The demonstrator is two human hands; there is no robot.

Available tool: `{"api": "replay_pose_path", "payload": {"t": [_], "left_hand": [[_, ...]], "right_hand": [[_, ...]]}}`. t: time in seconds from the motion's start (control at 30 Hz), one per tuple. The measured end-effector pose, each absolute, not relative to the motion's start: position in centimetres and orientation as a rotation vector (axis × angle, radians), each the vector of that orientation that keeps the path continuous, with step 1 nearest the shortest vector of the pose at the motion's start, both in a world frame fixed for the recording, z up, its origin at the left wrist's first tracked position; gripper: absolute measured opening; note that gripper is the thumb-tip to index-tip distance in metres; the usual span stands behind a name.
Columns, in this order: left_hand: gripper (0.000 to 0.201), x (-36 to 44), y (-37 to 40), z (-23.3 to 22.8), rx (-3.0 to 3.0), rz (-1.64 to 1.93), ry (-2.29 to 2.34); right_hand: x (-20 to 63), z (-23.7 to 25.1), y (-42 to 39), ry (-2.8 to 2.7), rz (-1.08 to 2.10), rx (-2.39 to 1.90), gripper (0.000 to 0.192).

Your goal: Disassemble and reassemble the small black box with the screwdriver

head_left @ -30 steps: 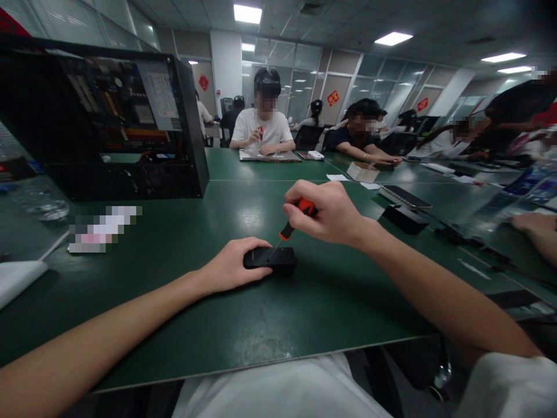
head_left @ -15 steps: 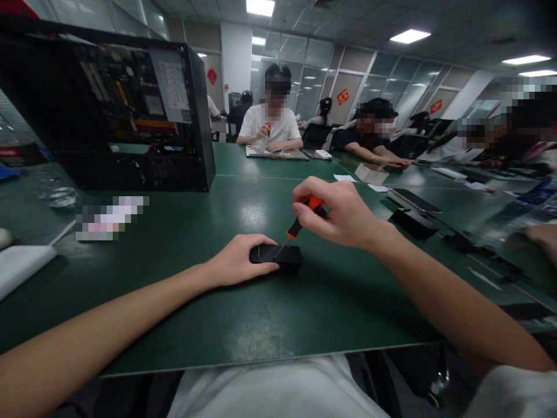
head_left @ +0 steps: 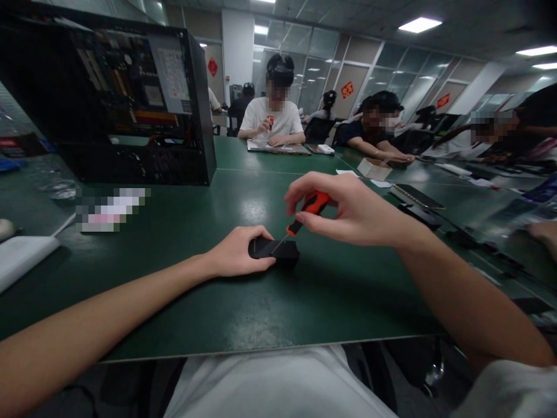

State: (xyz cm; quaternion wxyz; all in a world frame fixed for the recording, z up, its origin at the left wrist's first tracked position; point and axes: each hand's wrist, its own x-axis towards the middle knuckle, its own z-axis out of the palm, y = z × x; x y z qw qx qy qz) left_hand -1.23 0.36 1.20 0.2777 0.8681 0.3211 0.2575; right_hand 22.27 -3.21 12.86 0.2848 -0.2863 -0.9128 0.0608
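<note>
A small black oblong block (head_left: 285, 251) lies on the green table (head_left: 226, 319) in front of me. My left hand (head_left: 243, 251) grips its left end between thumb and fingers. In my right hand (head_left: 343, 209) is a screwdriver (head_left: 314, 204) with an orange and black handle, held between thumb and fingers. Its thin shaft slants down to the left, and the tip meets the top of the block near my left thumb. Whether the tip sits in a screw is too small to tell.
An opened black computer case (head_left: 174, 145) stands at the left, near a plastic bottle (head_left: 56, 180) and a white box-like device (head_left: 26, 255). Across the table a person (head_left: 274, 119) holds another screwdriver. To the right lie a small carton (head_left: 375, 168) and a flat dark device (head_left: 420, 196).
My right fingers have loosened and shifted around the screwdriver handle, showing more orange. The tip stays on the block, which my left hand still holds. The view has tilted slightly.
</note>
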Motion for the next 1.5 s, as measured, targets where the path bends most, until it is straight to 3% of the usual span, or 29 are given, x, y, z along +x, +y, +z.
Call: {"api": "replay_pose_path", "payload": {"t": [0.23, 0.57, 0.73, 0.93, 1.13, 1.33, 1.5], "left_hand": [[0.039, -1.0, 0.1, 1.3, 2.337, 0.677, 0.83], [0.038, -1.1, 0.4, 1.2, 2.354, 0.673, 0.805], [0.038, -1.2, 0.5, 1.0, 2.361, 0.676, 0.794], [0.037, -1.3, 0.6, 1.0, 2.397, 0.699, 0.781], [0.036, -0.3, -0.2, 0.9, 2.298, 0.765, 0.849], [0.036, 0.4, -0.8, 1.3, 2.199, 0.726, 0.96], [0.035, 0.4, -0.9, 1.6, 2.186, 0.71, 0.985]], "right_hand": [[22.8, 12.8, -2.0, -2.299, 0.016, -0.83, 0.028], [22.8, 12.2, -1.2, -2.296, 0.021, -0.873, 0.027], [23.0, 12.4, -1.1, -2.334, 0.05, -0.92, 0.016], [24.0, 12.9, -0.8, -2.438, 0.159, -0.834, 0.032], [24.1, 13.4, -1.5, -2.506, 0.145, -0.884, 0.016], [23.6, 13.4, -2.2, -2.509, 0.076, -0.785, 0.031], [23.5, 13.8, -2.6, -2.541, 0.078, -0.845, 0.013]]}}
